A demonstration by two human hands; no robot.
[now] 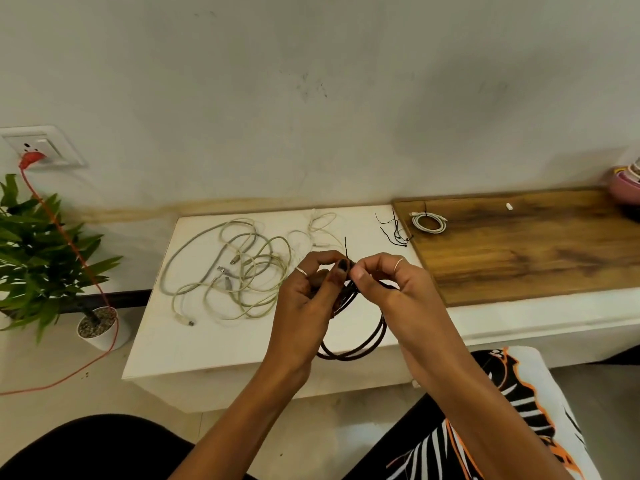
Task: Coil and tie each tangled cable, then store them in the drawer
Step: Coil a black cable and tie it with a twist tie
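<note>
A dark brown cable (pixel 356 344) hangs coiled in a loop between my hands above the white table (pixel 166 348). My left hand (pixel 308 296) grips the top of the coil. My right hand (pixel 391 289) pinches a thin black tie (pixel 346 247) at the same spot; its loose end sticks up. Tangled pale grey and cream cables (pixel 239 271) lie on the table to the left. A thinner white cable (pixel 318 226) lies behind them. One white cable (pixel 428 223), coiled and tied, rests on the wooden board (pixel 536 251). Several loose black ties (pixel 394 226) lie by the board's left edge.
A potted plant (pixel 45 258) stands on the floor at left, with a red cord (pixel 69 237) running from a wall socket (pixel 41 147) past it. Pink bowls (pixel 627 185) sit at the board's far right. A patterned cushion (pixel 512 407) lies at lower right. No drawer is in view.
</note>
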